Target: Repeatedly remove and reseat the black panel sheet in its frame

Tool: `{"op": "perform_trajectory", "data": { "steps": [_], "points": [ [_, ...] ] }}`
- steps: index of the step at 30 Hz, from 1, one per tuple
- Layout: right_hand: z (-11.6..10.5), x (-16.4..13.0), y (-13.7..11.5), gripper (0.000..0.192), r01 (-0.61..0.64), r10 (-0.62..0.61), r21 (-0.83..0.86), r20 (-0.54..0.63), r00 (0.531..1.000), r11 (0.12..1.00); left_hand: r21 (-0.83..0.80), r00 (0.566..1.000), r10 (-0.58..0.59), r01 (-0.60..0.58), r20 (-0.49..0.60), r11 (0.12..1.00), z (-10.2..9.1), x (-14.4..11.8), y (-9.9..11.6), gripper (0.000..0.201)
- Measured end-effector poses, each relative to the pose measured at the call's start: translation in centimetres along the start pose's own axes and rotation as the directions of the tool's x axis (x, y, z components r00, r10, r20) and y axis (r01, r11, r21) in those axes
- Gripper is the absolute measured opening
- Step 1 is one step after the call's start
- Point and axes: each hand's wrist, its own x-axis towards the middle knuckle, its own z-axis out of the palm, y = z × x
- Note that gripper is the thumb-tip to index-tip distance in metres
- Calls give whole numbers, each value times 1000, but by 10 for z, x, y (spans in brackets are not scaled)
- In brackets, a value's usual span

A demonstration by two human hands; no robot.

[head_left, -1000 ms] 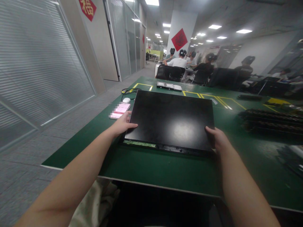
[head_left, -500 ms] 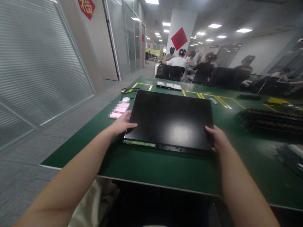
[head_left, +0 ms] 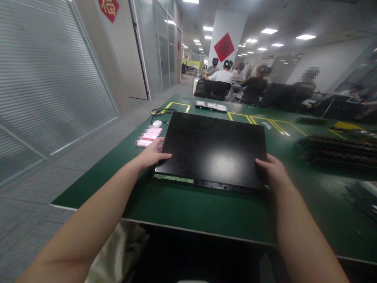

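Observation:
A large flat black panel (head_left: pixel 213 147), like a bare display screen, lies on the green table (head_left: pixel 191 208). A thin strip of green circuit board shows along its near edge. My left hand (head_left: pixel 151 154) grips the panel's near-left corner, thumb on top. The near-right corner is held by my right hand (head_left: pixel 272 171) the same way. The fingers under the panel are hidden.
A phone with a pink screen (head_left: pixel 149 136), a white mouse (head_left: pixel 157 123) and a cable lie left of the panel. Small trays (head_left: pixel 211 106) sit at the far edge, and dark long parts (head_left: pixel 335 149) lie to the right. Several people sit at desks behind.
Both hands keep their grip on the near corners. The panel stays almost still; only the view shifts slightly.

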Motion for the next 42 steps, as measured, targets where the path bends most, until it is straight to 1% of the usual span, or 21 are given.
{"op": "perform_trajectory", "data": {
  "steps": [5, 11, 14, 18, 28, 36, 42],
  "points": [
    [2, 1, 0, 49, 57, -57, -1, -22, 998, 998, 21, 1000, -22, 23, -9, 1000, 1, 0, 1, 70],
    [1, 4, 4, 49, 58, -58, -4, -28, 998, 998, 27, 1000, 12, -12, 9, 1000, -1, 1, -1, 68],
    [0, 5, 5, 50, 75, -76, -20, -29, 997, 997, 35, 1000, 7, -8, 22, 999, -2, 2, -2, 68],
    [1, 5, 5, 50, 115, -116, -39, -28, 993, 993, 36, 1000, 4, -5, 8, 999, -2, 2, -3, 68],
    [3, 2, 3, 49, 137, -141, -80, -38, 989, 987, 52, 1000, 15, -14, -19, 999, 0, 2, -2, 66],
    [4, 2, 4, 48, 177, -181, -89, -42, 983, 980, 26, 1000, -11, 12, -26, 1000, 1, 1, -1, 69],
    [3, 7, 7, 53, 244, -250, -157, -21, 968, 957, 1, 999, -21, 21, -35, 1000, 1, 0, -1, 71]
  ]
}}
